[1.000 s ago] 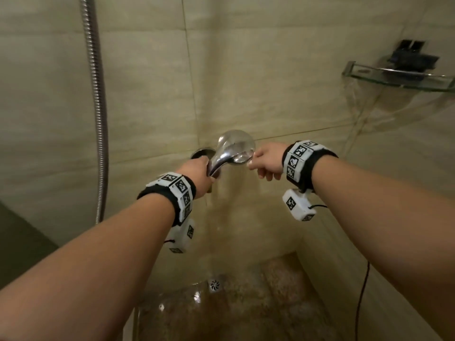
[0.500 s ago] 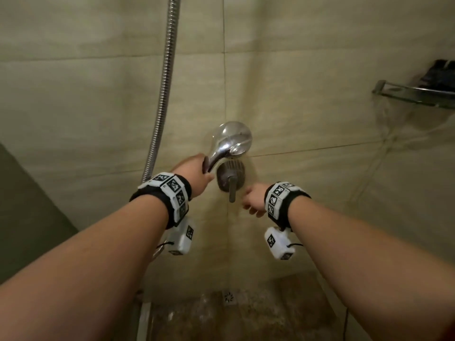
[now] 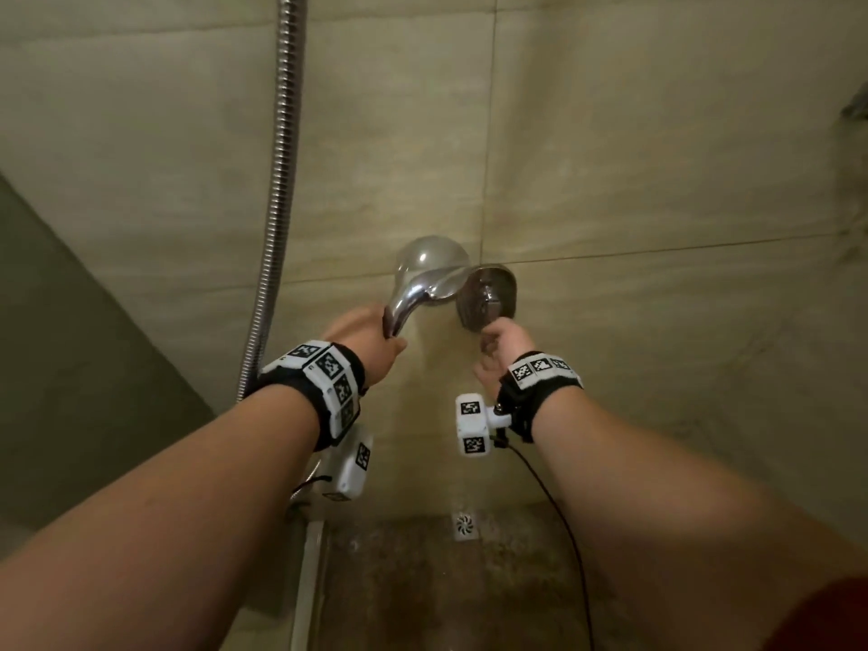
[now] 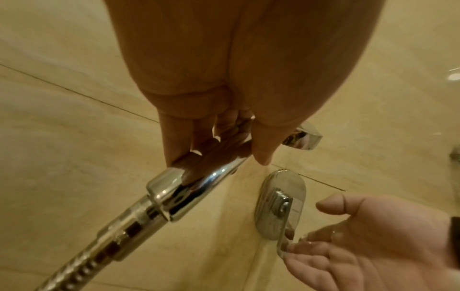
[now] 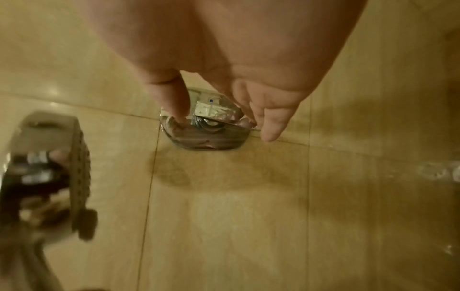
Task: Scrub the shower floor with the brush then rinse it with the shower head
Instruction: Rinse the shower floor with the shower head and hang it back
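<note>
Both forearms are bare. Each wrist wears a black band (image 3: 324, 392) faced with white square tiles printed in black-and-white coded patterns. The band on the right wrist (image 3: 540, 373) carries the same tiles in a row. Under each wrist hangs a small white boxy camera unit (image 3: 472, 425) bearing more coded squares; the left one (image 3: 352, 462) is similar. A thin black cable (image 3: 559, 509) trails down from the right unit. A patch of red clothing (image 3: 836, 617) shows at the lower right.
</note>
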A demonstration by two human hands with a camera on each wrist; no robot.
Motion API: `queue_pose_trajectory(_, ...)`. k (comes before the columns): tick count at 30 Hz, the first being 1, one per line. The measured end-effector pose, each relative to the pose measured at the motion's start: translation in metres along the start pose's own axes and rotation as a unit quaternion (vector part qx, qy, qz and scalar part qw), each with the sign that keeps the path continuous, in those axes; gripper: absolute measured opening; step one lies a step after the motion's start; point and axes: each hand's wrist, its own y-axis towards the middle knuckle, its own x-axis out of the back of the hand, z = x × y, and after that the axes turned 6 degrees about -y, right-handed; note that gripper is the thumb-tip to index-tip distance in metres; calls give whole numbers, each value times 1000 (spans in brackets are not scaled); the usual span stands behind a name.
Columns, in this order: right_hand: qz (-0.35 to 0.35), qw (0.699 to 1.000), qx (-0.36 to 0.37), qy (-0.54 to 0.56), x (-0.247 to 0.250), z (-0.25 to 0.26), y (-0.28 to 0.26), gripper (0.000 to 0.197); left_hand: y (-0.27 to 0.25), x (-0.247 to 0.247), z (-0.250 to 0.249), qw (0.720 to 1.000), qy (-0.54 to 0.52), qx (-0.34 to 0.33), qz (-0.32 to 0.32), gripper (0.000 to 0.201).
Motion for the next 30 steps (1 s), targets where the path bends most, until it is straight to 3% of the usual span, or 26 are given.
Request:
queue_pose_trajectory(1,10,999,1,36,-3,-1,0,64,0,0,4,1000,2,6,2,17)
queue_pose_trajectory(3,20,996,-5,85,-11,2,-3,56,2,1,13,1000,5,17,4,18)
queue_pose_trajectory(8,52,990,-29,127,-15,7,7,80,2,4,28,1000,13,27,8,20)
queue_pose_trajectory(11,62,989,-28,134,-12,2,13,85,0,2,34,999,23,33,17,19)
queue_pose_trajectory(13,49,993,-19,106,-7,-2,15,82,-2,-2,36,999,20,38,22,19)
queue_pose_trajectory(15,26,999,-11,36,0,-4,11,66,-4,-7,33,999,6,38,31,18)
queue_pose_trajectory(18,51,995,-1,-83,14,5,-3,48,-8,-14,22,999,-18,25,43,16)
queue_pose_trajectory(24,122,971,69,-193,46,52,-37,51,-6,-24,-23,993,-92,-24,66,10)
queue_pose_trajectory(28,88,969,105,-207,71,88,-54,58,-3,-33,-58,985,-151,-51,67,7)
queue_pose_trajectory(30,50,971,112,-203,85,101,-62,42,-1,-40,-77,984,-157,-53,59,10)
